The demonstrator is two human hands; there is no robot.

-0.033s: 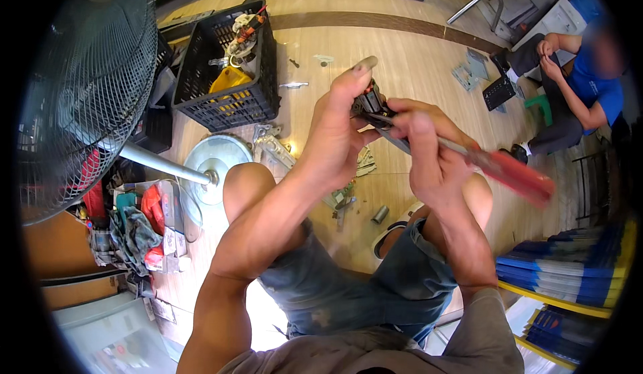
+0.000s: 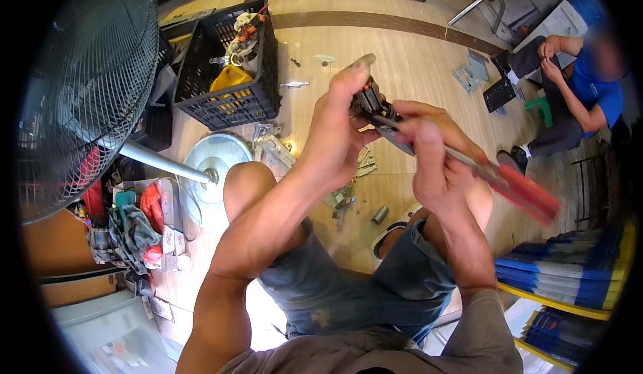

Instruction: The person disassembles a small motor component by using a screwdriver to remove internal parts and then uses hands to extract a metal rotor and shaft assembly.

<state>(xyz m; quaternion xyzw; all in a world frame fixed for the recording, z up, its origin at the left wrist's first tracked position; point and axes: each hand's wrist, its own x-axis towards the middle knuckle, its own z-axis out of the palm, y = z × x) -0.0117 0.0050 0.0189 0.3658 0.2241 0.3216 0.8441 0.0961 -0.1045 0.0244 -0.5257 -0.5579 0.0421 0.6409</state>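
Observation:
In front of my knees, my left hand (image 2: 340,122) grips a small dark mechanical part (image 2: 367,100) with ribbed sides and orange-copper bits, thumb stretched up beside it. Its exact kind is hard to make out. My right hand (image 2: 442,149) is closed round the metal shaft of a red-handled screwdriver (image 2: 526,190). The handle sticks out to the right behind the hand and is blurred. The shaft's tip meets the lower edge of the dark part, where my fingers partly hide the contact.
At the far left, a black plastic crate (image 2: 228,96) holds yellow and orange items. A standing fan (image 2: 100,86) with a round base is at left. Metal parts (image 2: 271,149) and a small cylinder (image 2: 380,214) lie on the floor. A seated person (image 2: 593,86) is at right, near blue-and-white packages (image 2: 562,267).
The screwdriver's handle has swung slightly down and to the right, with my right hand shifting a little the same way. My left hand and the dark part are almost unmoved.

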